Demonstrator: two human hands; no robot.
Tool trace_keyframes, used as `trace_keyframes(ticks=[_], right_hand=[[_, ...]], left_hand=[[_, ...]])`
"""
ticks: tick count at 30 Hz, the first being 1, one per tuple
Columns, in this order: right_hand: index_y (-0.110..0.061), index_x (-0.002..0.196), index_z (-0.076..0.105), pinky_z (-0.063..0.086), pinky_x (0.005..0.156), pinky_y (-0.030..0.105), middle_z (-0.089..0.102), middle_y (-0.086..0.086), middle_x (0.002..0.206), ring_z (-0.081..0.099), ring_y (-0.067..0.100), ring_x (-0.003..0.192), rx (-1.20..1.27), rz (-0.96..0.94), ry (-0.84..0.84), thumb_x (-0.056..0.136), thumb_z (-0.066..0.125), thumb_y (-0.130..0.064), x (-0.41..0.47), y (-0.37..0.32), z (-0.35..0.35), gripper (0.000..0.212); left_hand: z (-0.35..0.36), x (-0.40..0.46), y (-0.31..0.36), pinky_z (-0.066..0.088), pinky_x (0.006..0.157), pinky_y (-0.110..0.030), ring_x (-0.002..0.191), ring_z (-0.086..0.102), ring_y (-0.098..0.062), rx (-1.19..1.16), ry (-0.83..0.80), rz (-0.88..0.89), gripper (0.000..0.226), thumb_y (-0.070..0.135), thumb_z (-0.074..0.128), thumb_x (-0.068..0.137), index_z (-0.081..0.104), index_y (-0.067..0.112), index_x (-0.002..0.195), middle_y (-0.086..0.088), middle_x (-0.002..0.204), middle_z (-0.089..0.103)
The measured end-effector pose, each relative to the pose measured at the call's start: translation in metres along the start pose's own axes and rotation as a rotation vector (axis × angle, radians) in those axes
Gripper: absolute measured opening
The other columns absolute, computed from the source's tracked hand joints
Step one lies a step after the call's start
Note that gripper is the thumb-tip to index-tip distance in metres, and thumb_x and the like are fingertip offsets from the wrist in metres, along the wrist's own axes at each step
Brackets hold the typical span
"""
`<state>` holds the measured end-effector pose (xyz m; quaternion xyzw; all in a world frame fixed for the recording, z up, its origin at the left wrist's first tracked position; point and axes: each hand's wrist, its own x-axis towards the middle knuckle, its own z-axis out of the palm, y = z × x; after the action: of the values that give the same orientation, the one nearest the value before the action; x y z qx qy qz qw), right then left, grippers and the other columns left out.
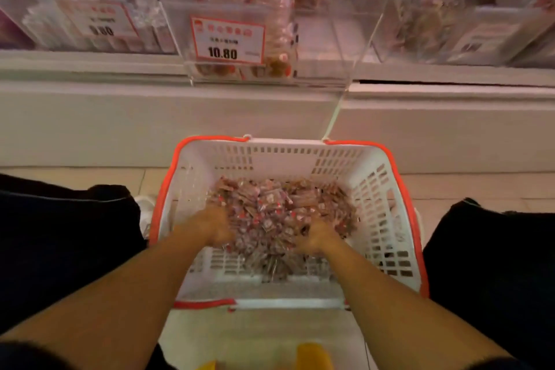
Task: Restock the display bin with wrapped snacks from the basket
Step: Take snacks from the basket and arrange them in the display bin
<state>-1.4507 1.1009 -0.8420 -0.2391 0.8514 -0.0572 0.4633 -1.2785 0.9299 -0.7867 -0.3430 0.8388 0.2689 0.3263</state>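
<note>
White plastic with an orange-red rim makes up the basket point(378, 204), which stands on the pale tiled floor point(72, 179) between the person's dark-clad knees, just in front of the white base of the shelving point(120, 120). A heap of wrapped snacks point(279, 204), small clear packets with red and brown contents, fills the middle of its bottom.

At the far left of the shelf, a clear bin point(90, 9) of pale packets carries a blurred price card. Next along, the display bin point(324, 39) of clear acrylic juts out past the shelf edge directly above the basket; it holds a low stock of similar red-and-brown packets on its left side, and a red-bordered price tag point(227, 40) reading 10.80 sits on its front. Its right half shows bare white bottom. Further right, another clear bin point(435, 18) holds mixed packets, blurred.

Down in the basket, the left hand point(214, 227) is pushed into the left edge of the snack heap, fingers buried among the packets; motion blur hides whether this grip is closed on any. The right hand point(315, 239) lies at the near right of the heap, fingers curled down into the packets; its grip too cannot be told for certain. Both bare forearms reach in over the near rim.
</note>
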Motion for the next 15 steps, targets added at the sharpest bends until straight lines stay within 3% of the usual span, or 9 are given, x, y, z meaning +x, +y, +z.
trace_keyframes(ticks=[2,3,5,7,11,13,15], right_hand=[[-0.016,0.149,0.038,0.034,0.114,0.044,0.036,0.012,0.154,0.037,0.034,0.139,-0.002,0.053,-0.099,0.063,0.088,-0.043,0.008,0.006,0.013,0.103],[-0.014,0.155,0.023,0.029,0.118,0.046,0.023,0.013,0.16,0.027,0.036,0.145,-0.001,0.086,-0.152,0.065,0.088,-0.045,0.011,0.004,0.017,0.116],[-0.014,0.157,-0.005,0.031,0.117,0.048,0.007,0.015,0.164,0.022,0.04,0.147,0.025,0.2,-0.149,0.067,0.089,-0.043,0.015,-0.002,0.023,0.134],[-0.019,0.156,-0.005,0.041,0.11,0.049,0.006,0.017,0.162,0.028,0.043,0.143,-0.016,0.235,-0.05,0.066,0.092,-0.034,0.017,-0.005,0.03,0.133],[-0.018,0.148,0.02,0.049,0.101,0.041,0.019,0.019,0.149,0.046,0.04,0.127,-0.102,0.219,0.079,0.068,0.09,-0.03,0.019,-0.003,0.042,0.107],[-0.014,0.138,0.039,0.051,0.099,0.039,0.027,0.016,0.144,0.054,0.036,0.115,-0.119,0.193,0.082,0.072,0.088,-0.029,0.024,-0.005,0.044,0.083],[-0.012,0.121,0.057,0.054,0.094,0.037,0.045,0.009,0.13,0.06,0.03,0.102,-0.114,0.13,0.073,0.077,0.084,-0.026,0.028,-0.007,0.044,0.054]], left_hand=[[0.044,0.015,0.0,0.037,0.11,-0.037,0.133,0.043,-0.029,-0.186,-0.076,-0.114,0.075,0.043,0.068,0.088,0.036,0.014,0.149,-0.013,0.15,0.04],[0.06,0.02,0.003,0.033,0.114,-0.039,0.14,0.035,-0.032,-0.304,-0.086,-0.191,0.095,0.044,0.072,0.084,0.02,0.01,0.155,-0.017,0.157,0.028],[0.081,0.032,0.009,0.027,0.118,-0.046,0.148,0.014,-0.038,-0.435,-0.015,-0.305,0.122,0.048,0.078,0.077,-0.007,0.011,0.156,-0.018,0.163,-0.001],[0.091,0.046,0.009,0.024,0.118,-0.049,0.149,0.009,-0.039,-0.438,0.09,-0.357,0.121,0.047,0.079,0.076,-0.006,0.018,0.157,-0.012,0.164,-0.009],[0.098,0.062,0.007,0.04,0.108,-0.042,0.13,0.044,-0.034,-0.26,0.04,-0.267,0.083,0.051,0.074,0.078,0.038,0.015,0.144,-0.015,0.147,0.04],[0.106,0.065,0.009,0.045,0.1,-0.039,0.118,0.054,-0.03,-0.274,0.072,-0.244,0.067,0.045,0.071,0.082,0.045,0.014,0.135,-0.013,0.132,0.054],[0.113,0.066,0.011,0.05,0.093,-0.038,0.111,0.059,-0.03,-0.339,0.072,-0.251,0.068,0.032,0.076,0.081,0.039,0.015,0.136,-0.012,0.121,0.061]])
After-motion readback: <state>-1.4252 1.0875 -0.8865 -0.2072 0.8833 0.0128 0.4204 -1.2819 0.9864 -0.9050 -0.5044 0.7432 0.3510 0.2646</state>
